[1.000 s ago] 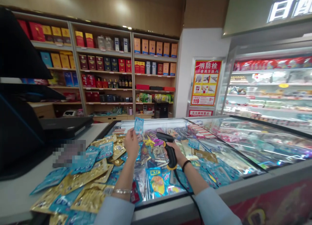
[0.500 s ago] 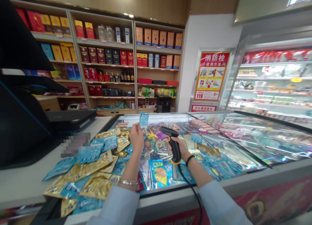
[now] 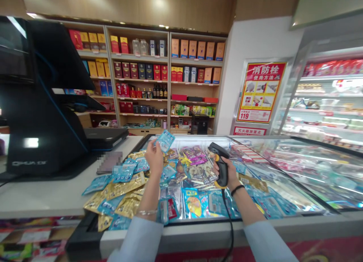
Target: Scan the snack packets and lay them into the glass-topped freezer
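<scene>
Pinched in the fingers of my left hand (image 3: 155, 158) is a small blue packet (image 3: 166, 141), raised above the freezer's glass top. My right hand (image 3: 227, 172) is wrapped round the grip of a black and yellow barcode scanner (image 3: 221, 164); its head points up and to the left, and its cable hangs down over the freezer's front. Left of my left forearm lies a heap of gold packets (image 3: 128, 187) and blue packets (image 3: 124, 171), partly on the counter. More blue packets (image 3: 273, 201) and a gold packet (image 3: 253, 182) lie on the glass right of the scanner.
A black checkout terminal (image 3: 48, 103) stands on the white counter (image 3: 42, 197) at left. The chest freezer (image 3: 215, 227) spans the front. Shelves of boxes and bottles (image 3: 141, 80) line the back wall; a lit display fridge (image 3: 329, 103) is at right.
My view has turned left, so the terminal shows more fully. The blue packet has tilted in my left hand. The scanner has turned and sits slightly farther right from the packet.
</scene>
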{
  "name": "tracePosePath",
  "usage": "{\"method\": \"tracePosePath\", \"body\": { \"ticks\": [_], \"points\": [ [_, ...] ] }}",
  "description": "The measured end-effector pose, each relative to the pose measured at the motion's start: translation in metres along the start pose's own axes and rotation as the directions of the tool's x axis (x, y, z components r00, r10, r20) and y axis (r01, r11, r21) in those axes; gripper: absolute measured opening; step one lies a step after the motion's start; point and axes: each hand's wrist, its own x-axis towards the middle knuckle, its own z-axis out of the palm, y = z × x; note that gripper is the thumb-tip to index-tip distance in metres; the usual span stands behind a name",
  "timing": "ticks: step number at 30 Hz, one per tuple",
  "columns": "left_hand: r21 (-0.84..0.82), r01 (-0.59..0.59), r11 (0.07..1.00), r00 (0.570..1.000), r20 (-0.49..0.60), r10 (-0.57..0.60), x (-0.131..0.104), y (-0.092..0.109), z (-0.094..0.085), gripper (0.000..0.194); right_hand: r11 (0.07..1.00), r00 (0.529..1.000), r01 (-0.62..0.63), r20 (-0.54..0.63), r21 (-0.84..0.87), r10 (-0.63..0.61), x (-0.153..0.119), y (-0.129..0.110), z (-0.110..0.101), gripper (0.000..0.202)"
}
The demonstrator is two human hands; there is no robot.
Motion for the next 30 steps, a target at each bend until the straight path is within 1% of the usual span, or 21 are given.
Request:
{"method": "tracePosePath", "body": {
  "ticks": [2,5,6,8,10,12,13,15,17,19,21,22,25,26,28,29,30],
  "points": [
    [0.068,-0.033,0.997,0.998,-0.047,0.036,0.018,0.005,-0.031,0.035,0.999,0.999,0.046,0.002,-0.014,-0.046,-0.007,-0.025,-0.009,0.026],
    [0.261,-0.032,0.965,0.997,-0.054,0.048,0.040,0.002,-0.073,0.036,0.992,0.994,0.110,-0.018,-0.057,-0.112,-0.025,-0.064,-0.029,0.024],
    [0.338,-0.030,0.941,0.997,-0.052,0.050,0.045,-0.001,-0.084,0.036,0.990,0.992,0.115,-0.034,-0.076,-0.118,-0.032,-0.075,-0.038,0.024],
    [0.507,-0.033,0.861,0.998,-0.029,0.056,0.047,-0.011,-0.098,0.035,0.983,0.984,0.141,-0.089,-0.117,-0.152,-0.049,-0.093,-0.059,0.022],
    [0.670,-0.024,0.742,1.000,0.020,0.013,0.042,-0.023,-0.104,0.034,0.979,0.972,0.140,-0.169,-0.145,-0.164,-0.068,-0.102,-0.084,0.021],
    [0.806,-0.019,0.592,0.997,0.056,-0.045,0.032,-0.033,-0.105,0.034,0.980,0.953,0.129,-0.256,-0.150,-0.164,-0.086,-0.105,-0.110,0.022],
    [0.857,-0.027,0.515,0.997,0.061,-0.049,0.027,-0.038,-0.104,0.035,0.981,0.941,0.124,-0.296,-0.149,-0.164,-0.094,-0.105,-0.123,0.022],
    [0.925,-0.049,0.378,0.999,0.049,0.009,0.019,-0.045,-0.102,0.037,0.984,0.919,0.114,-0.361,-0.139,-0.158,-0.107,-0.101,-0.146,0.021],
    [0.959,-0.050,0.280,0.997,0.033,0.064,0.016,-0.049,-0.099,0.040,0.987,0.906,0.116,-0.396,-0.115,-0.152,-0.116,-0.098,-0.165,0.021],
    [0.974,-0.031,0.225,0.999,0.023,0.040,0.017,-0.051,-0.098,0.042,0.988,0.904,0.135,-0.399,-0.077,-0.154,-0.120,-0.095,-0.176,0.021],
    [0.978,-0.011,0.208,1.000,0.014,-0.011,0.019,-0.052,-0.099,0.043,0.988,0.907,0.148,-0.392,-0.053,-0.157,-0.121,-0.094,-0.180,0.021],
    [0.975,-0.013,0.221,0.999,0.020,-0.030,0.020,-0.052,-0.101,0.044,0.989,0.908,0.144,-0.391,-0.047,-0.151,-0.121,-0.094,-0.180,0.021],
    [0.945,-0.055,0.321,0.998,0.064,-0.016,0.022,-0.048,-0.107,0.049,0.992,0.907,0.112,-0.402,-0.052,-0.124,-0.120,-0.094,-0.178,0.021],
    [0.929,-0.084,0.360,0.996,0.086,0.011,0.022,-0.043,-0.109,0.050,0.993,0.907,0.105,-0.404,-0.059,-0.119,-0.119,-0.093,-0.178,0.021],
    [0.893,-0.164,0.418,0.986,0.138,0.091,0.021,-0.027,-0.106,0.052,0.993,0.908,0.091,-0.403,-0.075,-0.114,-0.118,-0.092,-0.179,0.021],
    [0.873,-0.221,0.435,0.975,0.184,0.127,0.019,-0.016,-0.102,0.052,0.993,0.909,0.083,-0.402,-0.084,-0.110,-0.117,-0.092,-0.180,0.021],
    [0.846,-0.292,0.447,0.956,0.252,0.149,0.016,-0.005,-0.094,0.052,0.993,0.911,0.073,-0.399,-0.091,-0.103,-0.117,-0.091,-0.180,0.021]
  ]
}}
